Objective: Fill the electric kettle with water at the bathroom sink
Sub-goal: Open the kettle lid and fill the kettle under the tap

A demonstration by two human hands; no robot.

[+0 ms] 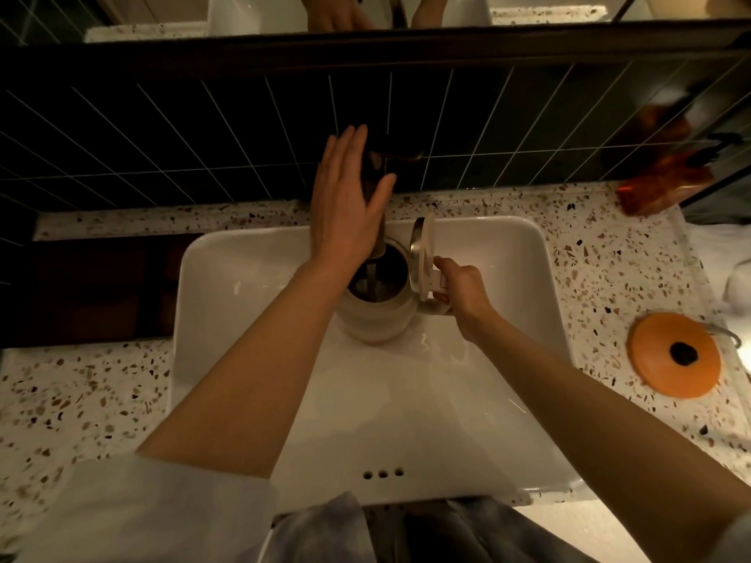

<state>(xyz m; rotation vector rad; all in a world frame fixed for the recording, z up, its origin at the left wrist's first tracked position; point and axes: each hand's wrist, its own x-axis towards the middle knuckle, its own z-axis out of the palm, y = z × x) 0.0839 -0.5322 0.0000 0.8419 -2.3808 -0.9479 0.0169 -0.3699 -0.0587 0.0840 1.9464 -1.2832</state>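
A white electric kettle point(376, 319) stands upright in the white sink point(406, 400), under the dark faucet point(376, 172). Its lid point(422, 258) is flipped up on the right side. A thin stream of water runs from the spout into the kettle's open mouth. My right hand point(463, 294) is closed around the kettle's handle. My left hand point(345, 201) lies flat, fingers extended, over the faucet near the tiled wall, hiding most of the faucet body.
Speckled terrazzo counter point(81, 400) surrounds the sink. An orange round disc point(674, 355) with a dark centre lies on the right counter. An orange-brown bottle point(662, 184) stands at the back right. Dark tiles point(162, 148) rise behind.
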